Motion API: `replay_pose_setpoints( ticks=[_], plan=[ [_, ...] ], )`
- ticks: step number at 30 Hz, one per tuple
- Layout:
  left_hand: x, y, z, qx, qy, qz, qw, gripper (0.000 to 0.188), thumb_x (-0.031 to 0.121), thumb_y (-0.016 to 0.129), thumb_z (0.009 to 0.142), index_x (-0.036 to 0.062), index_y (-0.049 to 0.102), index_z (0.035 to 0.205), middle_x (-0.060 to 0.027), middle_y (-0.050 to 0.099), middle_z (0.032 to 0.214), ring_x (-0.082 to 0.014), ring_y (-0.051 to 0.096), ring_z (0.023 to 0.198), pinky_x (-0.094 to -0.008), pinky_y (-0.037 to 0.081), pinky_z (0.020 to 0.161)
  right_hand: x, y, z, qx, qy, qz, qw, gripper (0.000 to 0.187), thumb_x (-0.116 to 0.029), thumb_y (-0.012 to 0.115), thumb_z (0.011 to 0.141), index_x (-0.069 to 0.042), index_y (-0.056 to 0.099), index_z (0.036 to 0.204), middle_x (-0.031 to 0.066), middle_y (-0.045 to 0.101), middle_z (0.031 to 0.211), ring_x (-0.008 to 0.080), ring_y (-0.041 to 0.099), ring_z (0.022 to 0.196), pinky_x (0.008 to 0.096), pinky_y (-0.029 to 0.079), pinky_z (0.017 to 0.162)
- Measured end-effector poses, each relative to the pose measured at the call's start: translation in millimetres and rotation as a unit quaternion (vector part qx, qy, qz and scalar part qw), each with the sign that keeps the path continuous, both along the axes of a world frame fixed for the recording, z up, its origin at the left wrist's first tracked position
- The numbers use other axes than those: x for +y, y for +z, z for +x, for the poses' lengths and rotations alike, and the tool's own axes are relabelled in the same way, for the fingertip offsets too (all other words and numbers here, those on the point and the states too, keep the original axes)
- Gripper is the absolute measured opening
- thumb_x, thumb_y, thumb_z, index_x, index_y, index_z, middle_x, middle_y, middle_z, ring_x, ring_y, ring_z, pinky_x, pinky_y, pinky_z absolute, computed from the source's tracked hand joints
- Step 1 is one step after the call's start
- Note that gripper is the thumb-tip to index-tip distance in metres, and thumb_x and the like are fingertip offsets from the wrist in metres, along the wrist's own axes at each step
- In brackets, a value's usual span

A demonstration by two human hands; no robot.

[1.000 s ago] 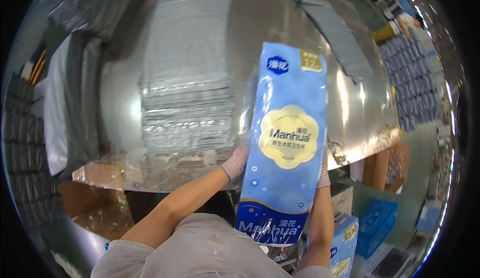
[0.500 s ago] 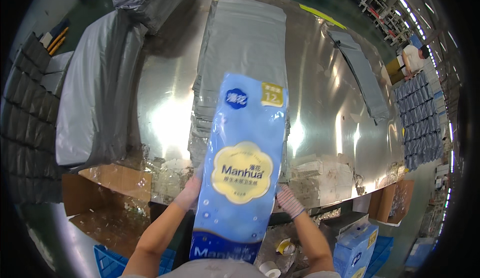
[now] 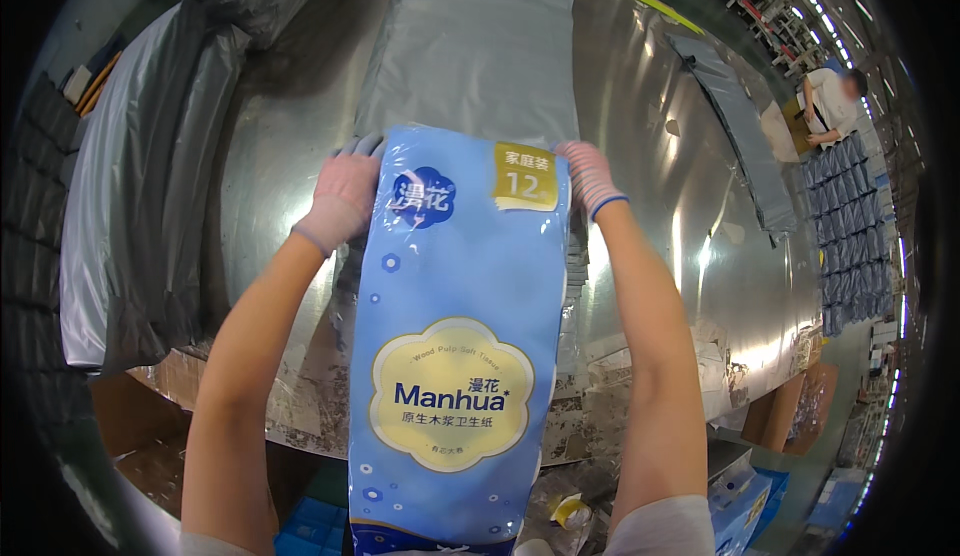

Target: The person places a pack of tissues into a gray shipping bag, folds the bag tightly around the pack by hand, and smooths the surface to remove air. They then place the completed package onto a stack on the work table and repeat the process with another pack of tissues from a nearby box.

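A long blue plastic-wrapped toilet paper pack [image 3: 450,276] with a yellow flower-shaped label slopes from near my body up over the table. My left hand [image 3: 346,192], in a pale glove with grey fingertips, presses on its far left side. On the far right side, by the gold corner patch, is my right hand [image 3: 590,174] in a striped glove with a blue cuff. The pack is held between both hands; some fingertips are hidden behind its edges. Just beyond and partly under it lies a stack of flat grey plastic bags [image 3: 475,51].
Large grey wrapped bundles [image 3: 150,186] stand along the table's left. A folded grey bag [image 3: 735,131] lies on the right of the metal table [image 3: 650,226]. Below the right edge are a cardboard box [image 3: 790,411] and another blue pack [image 3: 735,506]. A person [image 3: 832,106] works at far right.
Both hands have slid from the pack's lower sides to its far end, arms now stretched forward. The pack appears larger and a little further left, and the view has shifted.
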State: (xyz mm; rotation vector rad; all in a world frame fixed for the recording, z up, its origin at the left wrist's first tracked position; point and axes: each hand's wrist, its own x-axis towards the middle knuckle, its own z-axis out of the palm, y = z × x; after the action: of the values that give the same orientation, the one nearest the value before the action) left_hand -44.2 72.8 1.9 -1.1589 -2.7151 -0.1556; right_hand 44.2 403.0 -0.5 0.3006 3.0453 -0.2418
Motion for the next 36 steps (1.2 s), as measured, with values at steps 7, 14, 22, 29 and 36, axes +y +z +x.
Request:
replay_pose_setpoints(
  ticks=[7, 14, 22, 29, 36],
  plan=[
    [40.4, -8.2, -43.7, 0.034, -0.018, -0.193, 0.981, 0.016, 0.021, 0.052, 0.079, 0.0132, 0.063, 0.088, -0.0074, 0.064, 0.094, -0.0213, 0.059, 0.092, -0.0345, 0.042, 0.078, 18.5, -14.0, 20.9, -0.028, 0.072, -0.056, 0.995, 0.015, -0.011, 0.063, 0.071, -0.002, 0.063, 0.083, 0.0206, 0.063, 0.084, 0.0347, 0.061, 0.082, 0.0386, 0.049, 0.071],
    [51.1, 9.8, -51.4, -0.083, 0.135, -0.069, 0.985, 0.022, 0.016, 0.056, 0.077, 0.0102, 0.060, 0.098, -0.0123, 0.062, 0.099, -0.0290, 0.058, 0.097, -0.0369, 0.046, 0.081, -6.5, 25.9, 11.7, 0.141, -0.148, -0.176, 0.963, 0.014, -0.012, 0.059, 0.073, -0.004, 0.063, 0.083, 0.0186, 0.063, 0.083, 0.0327, 0.060, 0.079, 0.0370, 0.048, 0.072],
    [6.7, -39.6, -7.2, -0.195, 0.218, 0.322, 0.901, 0.042, 0.020, 0.058, 0.079, 0.0138, 0.051, 0.119, -0.0168, 0.062, 0.098, -0.0358, 0.058, 0.090, -0.0404, 0.046, 0.078, -45.8, 23.6, 82.1, 0.276, -0.112, -0.367, 0.881, 0.018, -0.014, 0.060, 0.075, -0.001, 0.057, 0.087, 0.0181, 0.061, 0.080, 0.0295, 0.059, 0.077, 0.0360, 0.047, 0.072],
    [11.3, -2.4, -1.2, -0.244, 0.087, 0.007, 0.966, 0.024, 0.026, 0.055, 0.079, 0.0088, 0.064, 0.093, -0.0189, 0.063, 0.092, -0.0345, 0.060, 0.089, -0.0406, 0.048, 0.078, -39.1, 1.2, 73.6, 0.034, -0.137, -0.107, 0.984, 0.020, -0.016, 0.054, 0.077, -0.004, 0.061, 0.091, 0.0211, 0.061, 0.090, 0.0373, 0.058, 0.089, 0.0425, 0.047, 0.077],
    [-49.6, -36.1, 40.0, -0.358, 0.174, 0.064, 0.915, 0.031, 0.028, 0.060, 0.076, 0.0081, 0.061, 0.099, -0.0161, 0.065, 0.093, -0.0322, 0.062, 0.087, -0.0377, 0.048, 0.078, -86.4, 12.9, 166.5, -0.143, -0.074, -0.166, 0.973, 0.031, -0.020, 0.052, 0.080, -0.006, 0.059, 0.107, 0.0220, 0.060, 0.101, 0.0368, 0.056, 0.099, 0.0414, 0.045, 0.085]
  ],
)
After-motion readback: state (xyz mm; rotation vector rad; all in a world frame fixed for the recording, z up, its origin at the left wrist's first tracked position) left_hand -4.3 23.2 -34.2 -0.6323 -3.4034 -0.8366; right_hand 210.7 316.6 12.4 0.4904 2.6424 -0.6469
